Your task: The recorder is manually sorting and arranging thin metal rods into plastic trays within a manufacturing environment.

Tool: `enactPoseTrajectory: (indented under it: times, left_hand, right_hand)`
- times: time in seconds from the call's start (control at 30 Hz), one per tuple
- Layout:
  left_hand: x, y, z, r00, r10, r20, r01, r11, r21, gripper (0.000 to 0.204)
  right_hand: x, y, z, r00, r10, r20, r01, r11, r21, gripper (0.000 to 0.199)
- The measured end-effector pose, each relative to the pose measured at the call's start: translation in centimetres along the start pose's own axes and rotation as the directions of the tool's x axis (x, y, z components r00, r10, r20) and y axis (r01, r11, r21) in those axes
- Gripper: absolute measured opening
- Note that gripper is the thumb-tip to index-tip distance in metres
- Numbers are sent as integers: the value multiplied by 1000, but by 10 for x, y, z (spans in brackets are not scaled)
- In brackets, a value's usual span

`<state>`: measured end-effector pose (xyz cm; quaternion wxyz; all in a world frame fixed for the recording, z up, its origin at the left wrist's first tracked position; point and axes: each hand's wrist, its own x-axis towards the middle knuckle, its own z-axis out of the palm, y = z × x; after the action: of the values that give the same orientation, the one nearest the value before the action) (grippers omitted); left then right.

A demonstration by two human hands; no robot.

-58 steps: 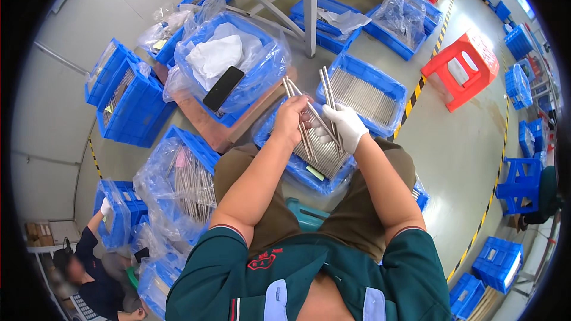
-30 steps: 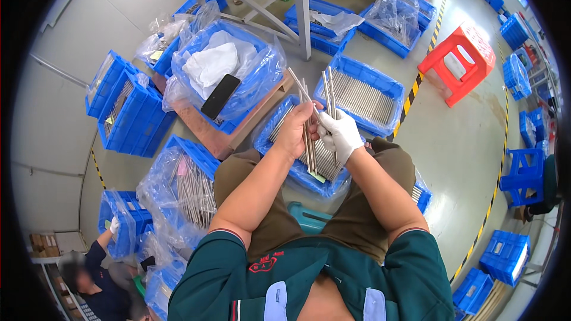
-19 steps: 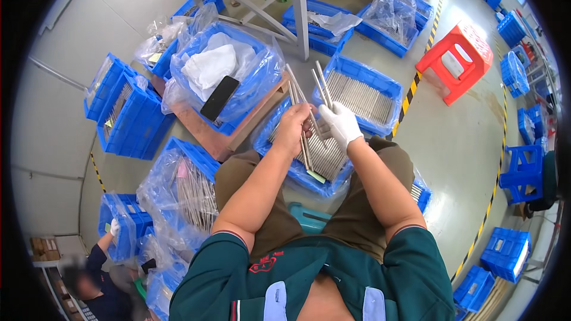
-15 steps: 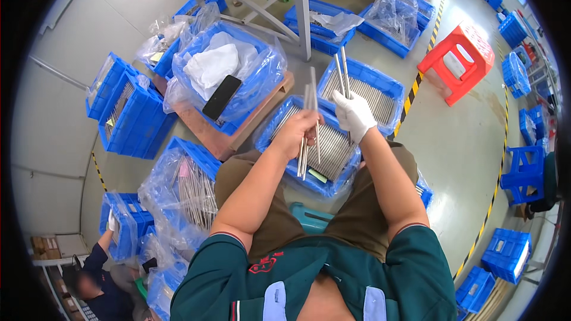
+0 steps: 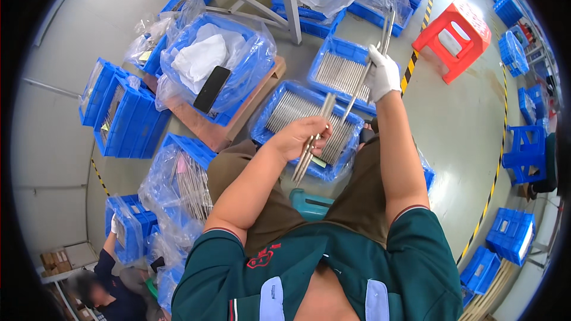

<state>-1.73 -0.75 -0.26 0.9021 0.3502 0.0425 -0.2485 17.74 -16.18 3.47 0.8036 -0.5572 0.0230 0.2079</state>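
Bare, my left hand point(image 5: 304, 137) is closed round a small bunch of thin metal rods point(image 5: 326, 106), held tilted over the nearer blue crate point(image 5: 260, 125). That crate has a clear plastic liner and rows of silvery rods point(image 5: 291, 111). My right hand point(image 5: 382, 75), in a white glove, grips a few long metal rods point(image 5: 388, 26) that slant up to the right. It is above the right side of the farther blue crate point(image 5: 321, 49), where more rods point(image 5: 340, 74) lie side by side. The exact number of rods in either hand cannot be made out.
A lined blue crate point(image 5: 239, 30) with white cloth point(image 5: 199, 62) and a black phone point(image 5: 212, 89) stands on a wooden pallet point(image 5: 205, 131) at left. A red stool point(image 5: 455, 38) is at right. Another person point(image 5: 110, 288) sits at lower left. Plastic-wrapped rods point(image 5: 193, 187) are beside my left knee.
My right hand has moved right and slightly nearer, its rods now leaning right. My left hand has shifted a little right, its rods tilting from upright to slanted. The view has turned slightly.
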Motion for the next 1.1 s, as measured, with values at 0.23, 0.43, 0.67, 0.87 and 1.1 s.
enactPoseTrajectory:
  times: [0.23,0.43,0.67,0.87,1.1]
  left_hand:
    - [4,16,-11,968,238,-84,-241,970,-26,30]
    - [3,14,-12,974,223,-50,-225,974,-42,31]
    - [6,14,-15,965,242,-104,-255,956,-141,27]
    - [0,31,-25,827,414,-381,-463,885,-42,25]
    - [3,43,-37,682,528,-506,-656,748,-105,31]
  right_hand:
    - [-47,32,32,914,341,217,-280,921,-270,25]
    - [-44,57,44,938,141,318,120,728,-676,38]
    - [-38,65,51,958,50,283,183,654,-734,40]
    - [-57,53,45,948,85,307,190,623,-759,40]
    - [-76,54,40,883,232,407,155,675,-722,38]
